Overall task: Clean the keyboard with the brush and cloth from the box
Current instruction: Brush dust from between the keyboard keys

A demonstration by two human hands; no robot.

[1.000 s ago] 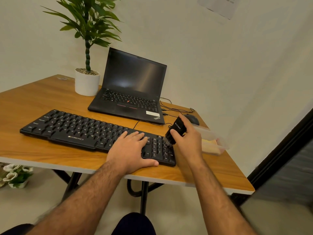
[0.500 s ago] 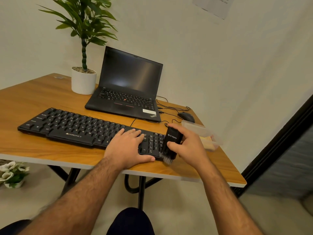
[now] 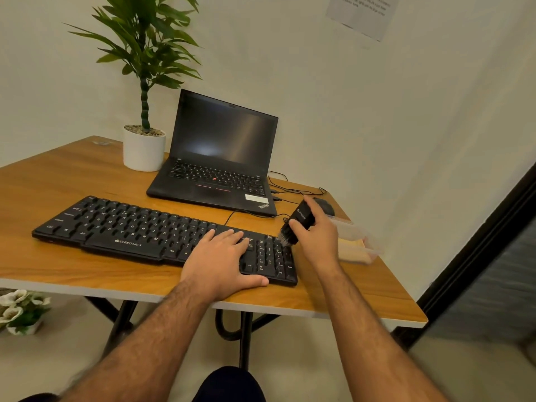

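Observation:
A black keyboard [image 3: 130, 227] lies across the wooden table [image 3: 58, 271], near its front edge. My left hand [image 3: 220, 262] rests flat on the keyboard's right part, fingers spread, thumb at the front rim. My right hand [image 3: 317, 236] grips a black brush [image 3: 295, 226], tilted with its bristles down on the far right corner of the number pad. Behind my right hand sits a clear plastic box [image 3: 362, 248] with a yellowish cloth [image 3: 352, 250] inside, partly hidden by the hand.
An open black laptop [image 3: 220, 158] stands behind the keyboard, with a white potted plant [image 3: 144, 146] to its left. A black mouse [image 3: 326, 207] and cables lie at the back right. The table's right edge is close to the box. A small flower pot [image 3: 20, 311] sits on the floor.
The brush swept down to the keyboard's front right edge, then returned up to the far right corner of the number pad. My left hand stayed on the keys.

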